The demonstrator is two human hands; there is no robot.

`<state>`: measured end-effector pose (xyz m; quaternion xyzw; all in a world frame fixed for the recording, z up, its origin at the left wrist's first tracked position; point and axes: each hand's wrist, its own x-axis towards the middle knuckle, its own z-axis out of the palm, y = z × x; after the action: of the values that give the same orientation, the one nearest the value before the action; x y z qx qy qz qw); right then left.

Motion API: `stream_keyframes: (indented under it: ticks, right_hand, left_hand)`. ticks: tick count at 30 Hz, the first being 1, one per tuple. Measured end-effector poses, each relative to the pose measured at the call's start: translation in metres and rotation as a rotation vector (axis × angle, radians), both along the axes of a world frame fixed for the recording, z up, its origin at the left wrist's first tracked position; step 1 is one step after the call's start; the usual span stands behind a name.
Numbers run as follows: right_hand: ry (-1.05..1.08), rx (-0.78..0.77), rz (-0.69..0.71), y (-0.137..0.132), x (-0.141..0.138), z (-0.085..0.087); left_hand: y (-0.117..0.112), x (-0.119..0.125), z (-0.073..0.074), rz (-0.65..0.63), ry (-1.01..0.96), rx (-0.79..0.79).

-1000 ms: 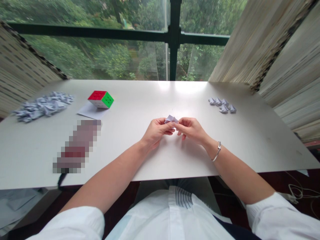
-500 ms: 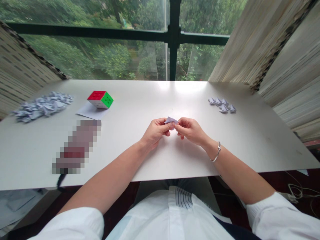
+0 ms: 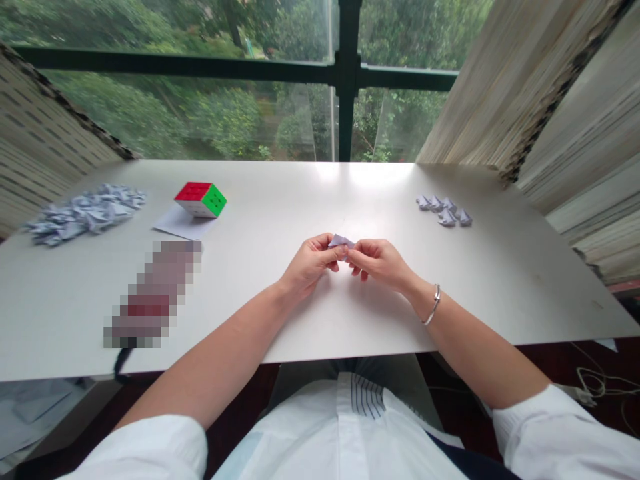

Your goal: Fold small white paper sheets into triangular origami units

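Between my two hands, above the middle of the white table, is a small folded piece of white paper [image 3: 341, 241]. My left hand [image 3: 313, 261] pinches it from the left, thumb on the near side. From the right, my right hand [image 3: 379, 261] grips its lower right part with thumb and forefinger, the fingertips of both hands nearly touching. The paper's pointed upper edge shows; the rest is hidden behind the fingers. Several folded paper pieces [image 3: 447, 212] lie in a small group at the back right. A larger heap of folded paper pieces [image 3: 87, 213] lies at the far left.
A puzzle cube [image 3: 201, 199] rests on white paper sheets [image 3: 170, 223] at the back left of the white table [image 3: 500, 287]. Nearer is a blurred-out long object [image 3: 155, 293] with a dark strap. A window and curtains [image 3: 480, 87] border the far edge.
My right hand has shifted slightly down at the paper, and more of its fingers show below. The left hand and the paper have barely moved.
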<state>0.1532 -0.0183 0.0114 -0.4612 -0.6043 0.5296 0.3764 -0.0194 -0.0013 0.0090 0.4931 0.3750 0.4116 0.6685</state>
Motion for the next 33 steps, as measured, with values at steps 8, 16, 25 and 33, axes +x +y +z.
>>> stream_keyframes:
  ticks: [8,16,25,33]
  right_hand:
    - [0.023,0.026,-0.027,-0.0025,-0.0013,0.0035]
    - [0.131,0.004,-0.030,-0.0013,-0.0022,0.0058]
    - [0.163,-0.080,-0.020,0.0014,0.0003,0.0026]
    - [0.185,-0.047,-0.022,0.0003,-0.0014,0.0046]
  left_hand:
    - [-0.0031,0.0023,0.0006,0.005,-0.021,-0.019]
    - [-0.0003,0.0006,0.0024,-0.057,-0.121,-0.102]
    - [-0.0016,0.0011,0.0020,-0.062,-0.131,-0.044]
    - [-0.0024,0.0020,0.0039,-0.058,-0.139,-0.029]
